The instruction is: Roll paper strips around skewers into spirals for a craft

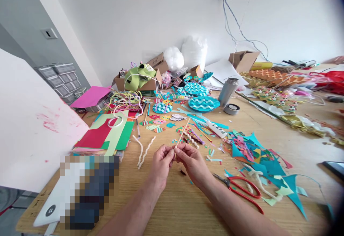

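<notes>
A thin pale stick (184,130) slants up and to the right from between my two hands, which meet over the middle of the table. My left hand (164,157) pinches at its lower end with thumb and fingers. Touching it from the right, my right hand (189,157) pinches the same end. Two cream twisted strands (146,151) lie left of my hands. Beyond the fingertips are cream, brown and purple twisted pieces (194,138) and small paper fish (159,121). Red-handled scissors (244,187) rest right of my right wrist.
Coloured paper sheets (125,135) are stacked at the left. A glue bottle (216,129), a grey flask (228,92) and its lid (231,109) stand or lie beyond my right hand. Blue paper scraps (271,167) cover the right side. Blue wavy discs (203,103) sit further back.
</notes>
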Demonstrator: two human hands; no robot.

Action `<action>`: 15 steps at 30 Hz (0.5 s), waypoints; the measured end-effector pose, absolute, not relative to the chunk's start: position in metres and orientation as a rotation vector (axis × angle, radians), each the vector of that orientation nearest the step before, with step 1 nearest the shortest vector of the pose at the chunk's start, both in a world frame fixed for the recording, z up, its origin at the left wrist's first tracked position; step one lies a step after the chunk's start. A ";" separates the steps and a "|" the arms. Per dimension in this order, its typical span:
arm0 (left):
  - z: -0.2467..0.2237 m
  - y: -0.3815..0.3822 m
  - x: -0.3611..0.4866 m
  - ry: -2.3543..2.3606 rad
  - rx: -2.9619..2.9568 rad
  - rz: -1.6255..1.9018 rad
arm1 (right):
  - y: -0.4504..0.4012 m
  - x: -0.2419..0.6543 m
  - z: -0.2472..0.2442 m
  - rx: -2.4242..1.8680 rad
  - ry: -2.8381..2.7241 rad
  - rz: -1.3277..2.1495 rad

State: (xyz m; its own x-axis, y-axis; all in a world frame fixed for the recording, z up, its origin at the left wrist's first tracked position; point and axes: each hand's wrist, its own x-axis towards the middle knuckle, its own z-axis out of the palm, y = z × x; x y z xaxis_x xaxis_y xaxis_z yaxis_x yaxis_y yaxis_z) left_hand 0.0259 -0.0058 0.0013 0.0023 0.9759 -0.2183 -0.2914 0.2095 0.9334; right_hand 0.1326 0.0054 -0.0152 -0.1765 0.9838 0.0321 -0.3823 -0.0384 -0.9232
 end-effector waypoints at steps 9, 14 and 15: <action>0.000 -0.006 0.027 1.116 0.877 1.212 | 0.003 0.131 -0.015 -0.803 -0.995 1.512; 0.000 -0.006 0.028 1.108 0.950 1.233 | 0.002 0.132 -0.010 -0.822 -0.982 1.521; -0.001 -0.006 0.028 1.108 0.983 1.241 | 0.001 0.132 -0.010 -0.820 -0.973 1.521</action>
